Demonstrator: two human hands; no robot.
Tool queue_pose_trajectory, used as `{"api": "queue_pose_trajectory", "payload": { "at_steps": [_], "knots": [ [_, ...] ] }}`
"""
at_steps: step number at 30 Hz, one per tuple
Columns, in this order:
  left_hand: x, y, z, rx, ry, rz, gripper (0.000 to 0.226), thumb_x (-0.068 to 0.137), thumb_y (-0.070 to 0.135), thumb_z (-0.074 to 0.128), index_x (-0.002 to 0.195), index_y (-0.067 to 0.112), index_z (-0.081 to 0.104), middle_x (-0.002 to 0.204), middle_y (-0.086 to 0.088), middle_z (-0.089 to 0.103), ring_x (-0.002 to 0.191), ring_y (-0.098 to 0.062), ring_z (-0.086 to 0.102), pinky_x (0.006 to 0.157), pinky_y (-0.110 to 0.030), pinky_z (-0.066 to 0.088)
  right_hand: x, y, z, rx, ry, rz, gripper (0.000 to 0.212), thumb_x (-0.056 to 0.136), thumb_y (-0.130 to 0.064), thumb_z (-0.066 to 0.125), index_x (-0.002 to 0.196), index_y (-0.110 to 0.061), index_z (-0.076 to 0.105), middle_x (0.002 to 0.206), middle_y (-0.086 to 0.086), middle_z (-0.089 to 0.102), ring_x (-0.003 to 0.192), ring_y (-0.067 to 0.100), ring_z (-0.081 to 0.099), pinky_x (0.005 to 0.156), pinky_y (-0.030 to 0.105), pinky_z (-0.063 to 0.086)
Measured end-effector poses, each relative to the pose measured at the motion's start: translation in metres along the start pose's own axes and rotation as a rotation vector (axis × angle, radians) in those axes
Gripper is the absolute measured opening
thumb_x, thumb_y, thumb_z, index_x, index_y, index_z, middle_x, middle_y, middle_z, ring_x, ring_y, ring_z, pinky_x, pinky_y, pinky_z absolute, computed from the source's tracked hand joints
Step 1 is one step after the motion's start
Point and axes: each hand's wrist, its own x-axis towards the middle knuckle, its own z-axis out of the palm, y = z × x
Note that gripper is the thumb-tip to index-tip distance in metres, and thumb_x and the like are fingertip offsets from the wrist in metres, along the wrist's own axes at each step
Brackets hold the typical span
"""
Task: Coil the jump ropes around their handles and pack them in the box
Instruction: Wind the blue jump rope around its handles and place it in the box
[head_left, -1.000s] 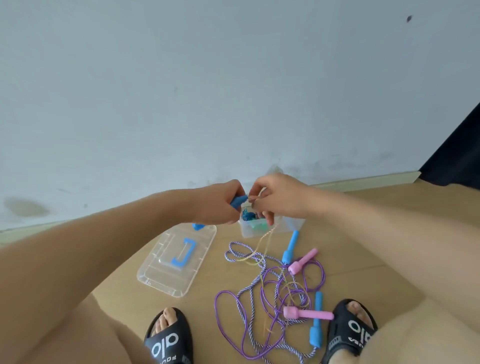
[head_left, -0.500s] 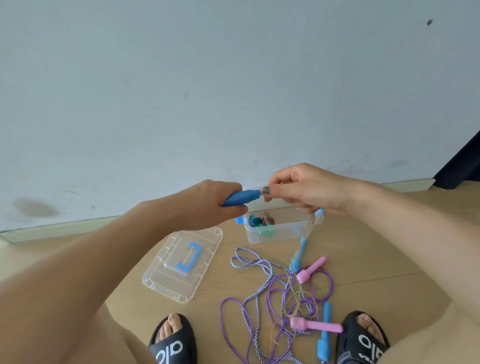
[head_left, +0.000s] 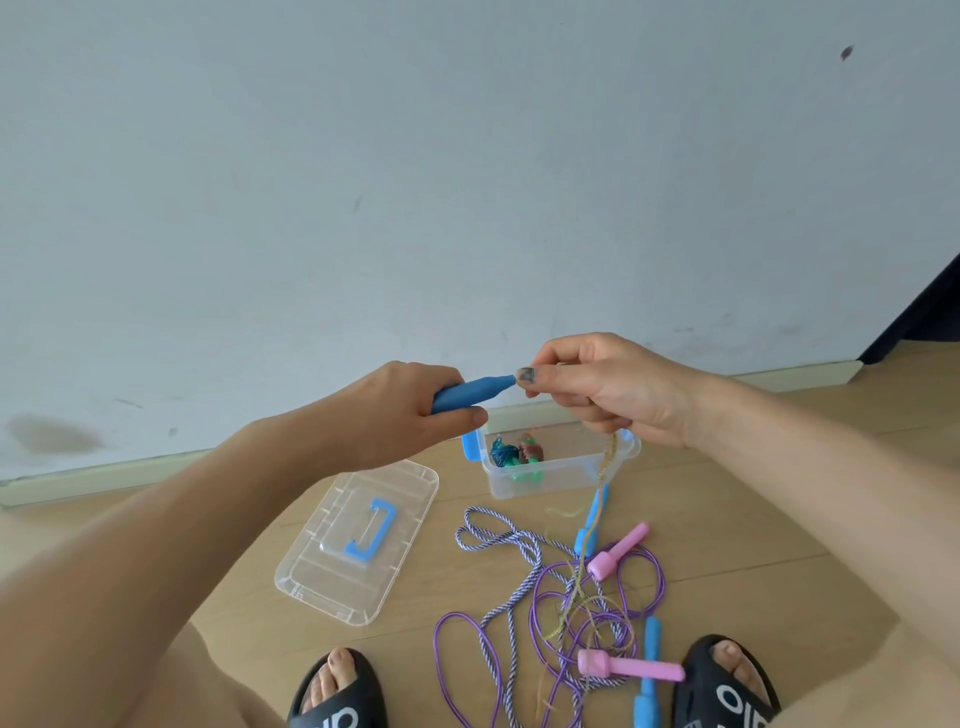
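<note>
Since a second ago, both hands have risen clear of the box (head_left: 558, 475) and drawn slightly apart, so the blue handle (head_left: 470, 393) that was mostly buried in the fist now shows its tapered end. Left hand (head_left: 400, 415) wraps its fingers around that handle and holds it level; right hand (head_left: 608, 387) pinches at the handle's tip, with the thin yellowish rope (head_left: 608, 457) trailing from under its palm down past the box wall to the floor. That looks like the start of a wrap: the rope is taken up at the handle's end, but no coils sit on the handle yet. A blue and a reddish bundle already lie in the open box by the wall, so part of the packing appears done. On the wooden floor between the sandalled feet, the purple rope (head_left: 530, 618), the striped rope (head_left: 501, 597), pink handles (head_left: 621, 548) and further blue handles lie tangled with the yellowish one, which may snag as it is drawn up. Beside them rests the clear lid (head_left: 311, 577).
</note>
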Motion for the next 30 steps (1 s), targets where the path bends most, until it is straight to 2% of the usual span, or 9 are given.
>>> {"api": "queue_pose_trajectory", "payload": {
  "at_steps": [5,11,15,17,19,21,24,27,30],
  "knots": [
    [0.0,-0.002,-0.002,-0.009,0.014,-0.01,0.034,0.096,0.041,0.055,0.071,0.019,0.046,0.06,0.008,0.044,0.051,-0.009,0.038,0.052,-0.021,0.032,0.002,0.002,0.004,0.025,0.035,-0.063,0.022,0.094,-0.029,0.065,0.091,-0.007,0.065,0.056,-0.002,0.036,0.049,0.017,0.037,0.048,0.028,0.037],
    [0.0,-0.003,-0.009,-0.082,0.017,-0.053,0.034,0.095,0.04,0.057,0.073,0.015,0.047,0.06,0.007,0.043,0.049,-0.006,0.036,0.052,-0.018,0.032,-0.002,-0.006,0.004,-0.044,0.07,-0.109,0.022,0.098,-0.029,0.059,0.089,-0.009,0.066,0.06,0.0,0.044,0.047,0.011,0.027,0.044,0.022,0.024],
    [0.0,0.001,-0.007,-0.494,-0.11,-0.177,0.031,0.095,0.034,0.059,0.075,0.013,0.046,0.059,0.003,0.043,0.051,-0.015,0.036,0.047,-0.024,0.034,-0.007,-0.005,0.017,-0.603,0.312,-0.3,0.028,0.102,-0.034,0.047,0.084,-0.014,0.056,0.056,0.005,0.049,0.051,0.019,0.04,0.051,0.035,0.034],
    [0.003,0.005,-0.002,-0.686,-0.139,-0.238,0.03,0.097,0.027,0.057,0.075,0.015,0.041,0.058,0.005,0.038,0.049,-0.013,0.03,0.044,-0.021,0.028,-0.004,0.002,0.035,-1.073,0.404,-0.297,0.022,0.103,-0.034,0.042,0.089,-0.017,0.041,0.057,0.002,0.04,0.053,0.028,0.041,0.047,0.035,0.025],
    [0.005,0.006,0.006,-0.75,-0.134,-0.307,0.029,0.097,0.024,0.056,0.075,0.015,0.04,0.056,0.006,0.037,0.046,-0.011,0.028,0.043,-0.02,0.026,-0.004,0.003,0.054,-1.376,0.402,-0.242,0.013,0.096,-0.021,0.051,0.103,-0.02,0.041,0.062,-0.005,0.038,0.048,0.025,0.036,0.045,0.032,0.013],
    [0.007,0.008,0.015,-0.647,-0.126,-0.354,0.027,0.096,0.025,0.056,0.076,0.013,0.043,0.06,0.002,0.041,0.048,-0.014,0.032,0.044,-0.022,0.029,-0.007,0.002,0.063,-1.47,0.294,-0.199,0.032,0.087,-0.004,0.051,0.118,-0.012,0.044,0.075,-0.002,0.052,0.055,0.025,0.039,0.045,0.031,0.014],
    [0.012,0.012,0.028,-0.184,-0.084,-0.317,0.029,0.096,0.03,0.051,0.075,0.013,0.044,0.068,-0.002,0.046,0.055,-0.017,0.039,0.05,-0.024,0.033,-0.016,-0.006,0.066,-1.563,0.158,-0.248,0.024,0.084,0.002,0.05,0.099,-0.016,0.045,0.073,-0.001,0.048,0.063,0.022,0.039,0.046,0.029,0.014],
    [0.015,0.016,0.035,0.079,-0.009,-0.249,0.02,0.094,0.026,0.047,0.079,0.012,0.046,0.073,-0.002,0.051,0.06,-0.017,0.042,0.053,-0.028,0.034,-0.015,-0.007,0.069,-1.558,0.163,-0.361,0.015,0.087,-0.004,0.05,0.09,-0.017,0.046,0.063,-0.003,0.033,0.053,0.02,0.037,0.046,0.03,0.015],
    [0.013,0.016,0.035,0.21,-0.005,-0.161,0.032,0.092,0.043,0.054,0.084,0.012,0.047,0.078,-0.003,0.055,0.07,-0.024,0.053,0.06,-0.034,0.042,-0.011,-0.007,0.059,-1.314,0.182,-0.364,0.018,0.095,-0.019,0.043,0.078,-0.021,0.048,0.062,-0.003,0.04,0.064,0.026,0.048,0.047,0.031,0.021]
  ]
}}
